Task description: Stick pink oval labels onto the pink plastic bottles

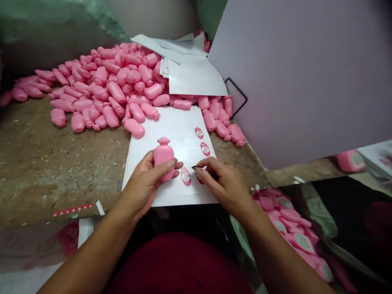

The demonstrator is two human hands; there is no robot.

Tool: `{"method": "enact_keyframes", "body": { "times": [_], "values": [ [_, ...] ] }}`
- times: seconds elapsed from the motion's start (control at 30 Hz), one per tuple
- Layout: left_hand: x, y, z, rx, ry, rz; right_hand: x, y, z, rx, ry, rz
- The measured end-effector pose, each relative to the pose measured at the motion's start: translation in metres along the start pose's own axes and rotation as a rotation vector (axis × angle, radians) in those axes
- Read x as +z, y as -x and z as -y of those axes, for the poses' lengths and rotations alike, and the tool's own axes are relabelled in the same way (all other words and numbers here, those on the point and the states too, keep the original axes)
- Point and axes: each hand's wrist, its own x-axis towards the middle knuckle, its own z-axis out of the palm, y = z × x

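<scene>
Pink plastic bottle [163,157] held upright just above white label sheet [159,126], L hand [143,183] fingers clenched round body, grip steady. R hand [223,183] fingers pinch slim dark tool [194,167], tip low, beside oval label [185,176]. Loose pink btls [104,85] heaped on worn desk [27,171].

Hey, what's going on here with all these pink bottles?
A person holds a pink plastic bottle in their left hand above a white sheet of oval labels. Their right hand pinches a small dark pointed tool near one label. A heap of pink bottles lies on the worn bench, with labelled bottles low at right.
</scene>
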Motion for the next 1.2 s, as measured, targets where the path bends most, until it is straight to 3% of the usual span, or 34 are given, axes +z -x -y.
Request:
{"method": "enact_keyframes", "body": {
  "times": [0.07, 0.27, 0.77, 1.0, 1.2],
  "values": [
    [0.009, -0.007, 0.009, 0.02, 0.025, -0.017, 0.006, -0.002, 0.003, -0.039, 0.119, 0.043],
    [0.014, -0.015, 0.017, 0.04, -0.032, -0.058, 0.015, -0.004, 0.0, -0.115, 0.31, -0.017],
    [0.01, -0.02, 0.012, -0.043, 0.019, -0.039, 0.016, -0.007, -0.003, -0.16, 0.345, -0.022],
    [0.006, -0.021, 0.013, -0.067, 0.103, -0.053, 0.015, -0.01, -0.006, -0.178, 0.167, 0.03],
    [0.006, -0.022, 0.01, -0.08, 0.16, -0.09, 0.013, -0.008, -0.009, -0.161, 0.275, 0.006]
  ]
}}
